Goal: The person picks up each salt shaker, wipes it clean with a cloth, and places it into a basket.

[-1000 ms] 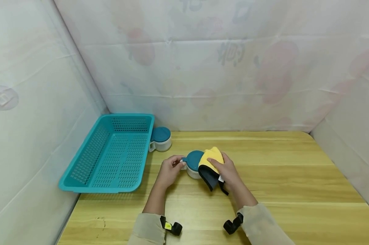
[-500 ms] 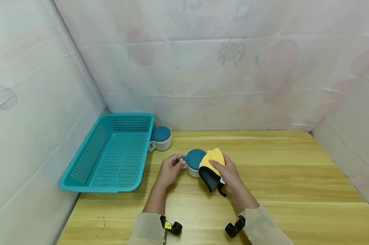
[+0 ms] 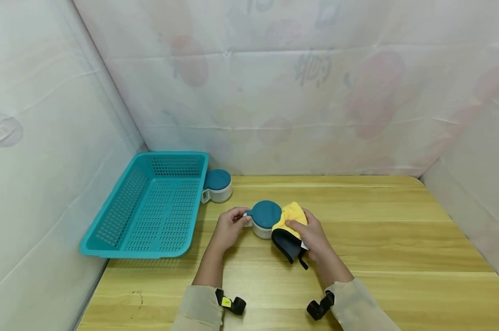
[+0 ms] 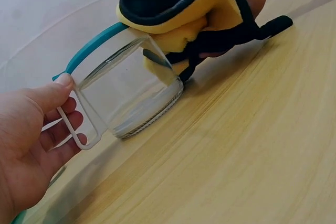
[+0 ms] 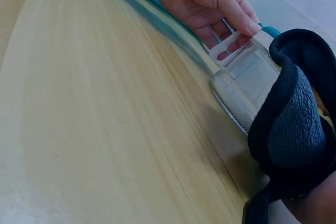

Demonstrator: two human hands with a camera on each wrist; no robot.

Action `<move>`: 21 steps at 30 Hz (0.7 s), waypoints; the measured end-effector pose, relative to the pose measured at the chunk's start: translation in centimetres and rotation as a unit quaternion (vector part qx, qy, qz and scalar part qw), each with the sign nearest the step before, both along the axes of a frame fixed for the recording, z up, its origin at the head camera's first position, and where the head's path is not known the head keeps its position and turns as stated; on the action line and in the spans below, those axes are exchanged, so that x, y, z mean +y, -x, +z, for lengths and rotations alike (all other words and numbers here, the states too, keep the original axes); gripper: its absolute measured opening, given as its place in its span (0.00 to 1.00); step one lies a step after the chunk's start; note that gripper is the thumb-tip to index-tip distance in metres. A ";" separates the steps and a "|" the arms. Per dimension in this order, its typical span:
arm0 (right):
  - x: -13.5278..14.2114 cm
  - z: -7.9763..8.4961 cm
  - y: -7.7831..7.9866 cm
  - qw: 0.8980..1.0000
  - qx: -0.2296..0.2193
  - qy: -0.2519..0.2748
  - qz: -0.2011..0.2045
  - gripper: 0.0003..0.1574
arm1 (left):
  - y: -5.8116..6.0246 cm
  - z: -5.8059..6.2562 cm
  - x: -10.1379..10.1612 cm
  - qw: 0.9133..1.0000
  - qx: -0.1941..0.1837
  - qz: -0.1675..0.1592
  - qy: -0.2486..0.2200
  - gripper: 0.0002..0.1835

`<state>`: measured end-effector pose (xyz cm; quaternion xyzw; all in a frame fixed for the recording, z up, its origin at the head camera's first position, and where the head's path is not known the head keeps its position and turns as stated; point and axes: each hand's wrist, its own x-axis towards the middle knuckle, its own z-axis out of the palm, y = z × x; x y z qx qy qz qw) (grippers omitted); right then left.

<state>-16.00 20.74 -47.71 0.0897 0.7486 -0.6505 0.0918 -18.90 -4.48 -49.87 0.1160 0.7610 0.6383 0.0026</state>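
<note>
A clear glass seasoning jar (image 4: 131,87) with a teal flip lid (image 3: 266,214) and a white handle (image 4: 79,124) stands on the wooden table. My left hand (image 3: 228,227) grips the handle, its thumb at the lid's tab. On the jar's other side, my right hand (image 3: 313,233) holds a folded cloth (image 3: 291,219), yellow with a grey side and black edging. The cloth lies against the jar's right side and lid edge. Part of the cloth and the right fingers behind it are hidden in the head view.
A teal plastic basket (image 3: 197,220) stands at the left of the table (image 3: 377,239). Beside its right wall is a second seasoning jar (image 3: 221,196) with a teal lid. White printed sheets (image 3: 274,101) hang behind the table and at both sides.
My right hand has shifted slightly right and towards me with the cloth, uncovering more of the lid. My left hand keeps its grip on the handle.
</note>
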 end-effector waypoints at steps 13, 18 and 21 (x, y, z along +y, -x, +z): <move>0.0 0.8 1.2 0.994 0.014 -0.106 0.008 0.30 | 0.0 0.3 -0.1 1.000 -0.001 0.000 0.007 0.10; 0.0 1.1 1.5 0.989 0.017 -0.144 0.019 0.32 | 0.0 0.2 0.0 1.000 -0.010 0.002 0.001 0.10; -0.2 1.4 1.7 0.984 0.030 -0.175 0.025 0.32 | 0.0 0.2 0.0 1.000 -0.014 0.006 0.001 0.10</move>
